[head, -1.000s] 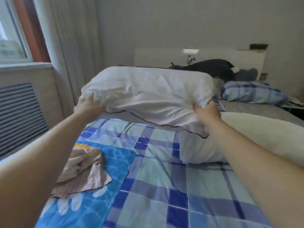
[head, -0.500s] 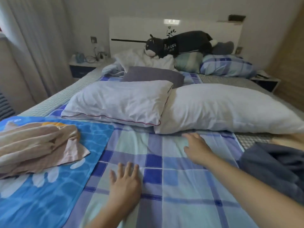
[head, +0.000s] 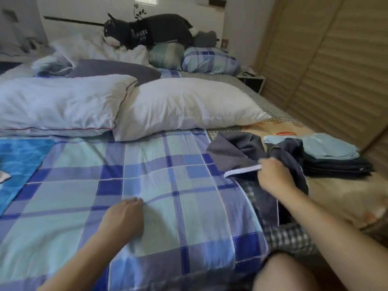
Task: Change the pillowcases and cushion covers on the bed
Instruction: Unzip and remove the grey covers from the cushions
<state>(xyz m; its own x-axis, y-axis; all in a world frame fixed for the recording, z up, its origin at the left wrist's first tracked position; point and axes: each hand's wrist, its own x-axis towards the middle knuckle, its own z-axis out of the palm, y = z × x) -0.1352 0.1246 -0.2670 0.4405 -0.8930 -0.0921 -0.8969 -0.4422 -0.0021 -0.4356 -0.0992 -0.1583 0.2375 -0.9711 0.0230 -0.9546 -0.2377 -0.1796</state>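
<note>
At the far left a blue water-print cloth lies flat on the bed. The left hand rests on the checked blue duvet, fingers loosely curled against the fabric, holding nothing. Beyond it, two white pillows lie side by side across the bed. The right hand pinches the pale edge of a dark grey pillowcase, which lies crumpled just beside a stack of folded covers at the bed's right edge.
</note>
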